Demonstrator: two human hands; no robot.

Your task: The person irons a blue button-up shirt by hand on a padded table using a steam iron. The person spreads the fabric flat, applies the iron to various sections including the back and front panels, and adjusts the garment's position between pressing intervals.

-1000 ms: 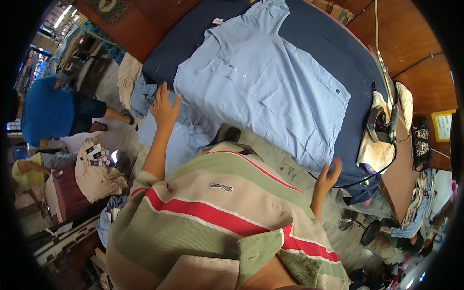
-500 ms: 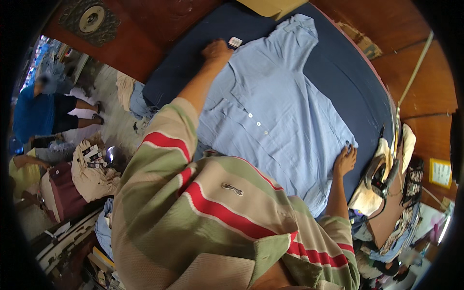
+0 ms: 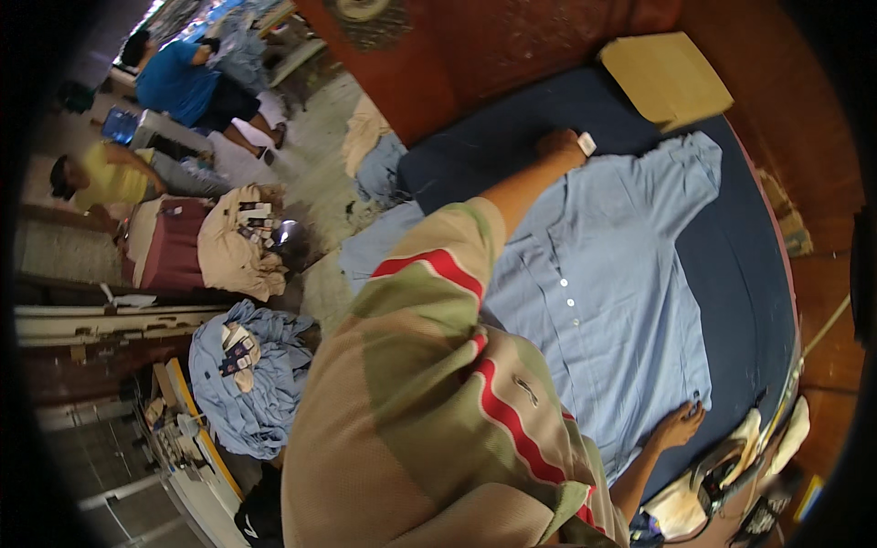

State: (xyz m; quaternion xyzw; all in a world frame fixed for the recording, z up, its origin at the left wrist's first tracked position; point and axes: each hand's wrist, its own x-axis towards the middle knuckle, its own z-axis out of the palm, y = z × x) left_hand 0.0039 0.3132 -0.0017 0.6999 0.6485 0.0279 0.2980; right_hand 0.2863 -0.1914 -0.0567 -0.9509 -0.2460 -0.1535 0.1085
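Observation:
A light blue buttoned shirt (image 3: pixel 621 274) lies spread over a navy padded board (image 3: pixel 744 310), its white buttons showing down the front. My left hand (image 3: pixel 557 144) reaches to the shirt's far left edge, fingers curled in beside a small white tag (image 3: pixel 586 143); its fingertips are partly hidden. At the near right corner of the shirt, my right hand (image 3: pixel 679 426) has its fingers closed on the edge of the cloth. My striped sleeve and torso cover the shirt's near left part.
A tan cardboard piece (image 3: pixel 669 80) sits at the board's far end. Near the right edge is an iron (image 3: pixel 717 470) with pale cloths and a cord. On the left are a heap of blue garments (image 3: pixel 251 393), beige garments (image 3: pixel 239 242) and two people, one in a blue shirt (image 3: pixel 178 82).
My view has swung left, so the shirt and board sit farther right in the picture and more of the floor shows. Both hands keep their places on the shirt.

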